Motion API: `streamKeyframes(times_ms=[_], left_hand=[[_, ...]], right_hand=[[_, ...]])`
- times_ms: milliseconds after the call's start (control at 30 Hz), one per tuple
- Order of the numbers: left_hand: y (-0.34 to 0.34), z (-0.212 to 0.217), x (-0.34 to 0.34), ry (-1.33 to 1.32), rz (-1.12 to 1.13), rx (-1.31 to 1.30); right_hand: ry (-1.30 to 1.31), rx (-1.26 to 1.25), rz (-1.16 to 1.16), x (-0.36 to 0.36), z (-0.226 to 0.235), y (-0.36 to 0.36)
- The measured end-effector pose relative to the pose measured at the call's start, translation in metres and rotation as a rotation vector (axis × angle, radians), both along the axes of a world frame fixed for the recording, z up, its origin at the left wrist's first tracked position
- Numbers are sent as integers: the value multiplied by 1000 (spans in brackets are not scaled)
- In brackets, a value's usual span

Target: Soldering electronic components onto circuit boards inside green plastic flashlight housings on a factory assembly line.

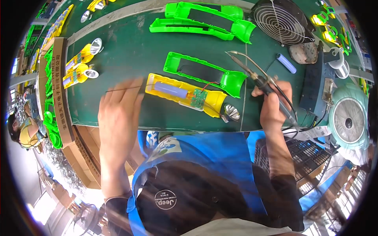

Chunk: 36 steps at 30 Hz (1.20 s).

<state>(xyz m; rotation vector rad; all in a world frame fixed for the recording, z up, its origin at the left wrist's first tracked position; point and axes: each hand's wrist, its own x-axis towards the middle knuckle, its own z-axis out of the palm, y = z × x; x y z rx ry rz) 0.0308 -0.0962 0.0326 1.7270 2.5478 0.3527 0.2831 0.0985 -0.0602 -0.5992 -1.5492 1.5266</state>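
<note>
My right hand (275, 103) grips a soldering iron (268, 87), its tip pointing up and left over the bench. My left hand (121, 104), blurred by motion, is closed by a thin dark wire (125, 89) that crosses its fingers and leads to the yellow flashlight housing half (215, 98). That housing lies open side up between my hands. In it are a purple battery cell (170, 89) and a green circuit board (199, 98); a silver reflector (231, 112) sits at its right end. A red wire joins the board to the green housing half (235, 82) just behind.
More green housing pieces (193, 28) lie at the back, beside a round-grilled fan (280, 21). Two yellow lamp assemblies (80, 74) are at left, next to a cardboard box (59, 94). A loose battery cell (286, 63) and a blue box-shaped unit (315, 84) stand right.
</note>
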Motion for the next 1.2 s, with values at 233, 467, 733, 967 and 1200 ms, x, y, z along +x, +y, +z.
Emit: streamKeyframes(times_ms=[233,467,733,967,1200], left_hand=[[28,-20,-10,-333,-398,250],[41,-35,-11,-394,-544,197],[47,-39,-5,-363,-526,170],[50,-34,-4,-362,-517,136],[50,-36,-1,-335,-508,128]], right_hand=[[45,-298,57,3,16,-5],[-153,-333,224,-2,32,4],[-308,-353,338,-12,36,7],[-280,-356,398,-8,33,10],[-323,-231,407,-4,32,11]])
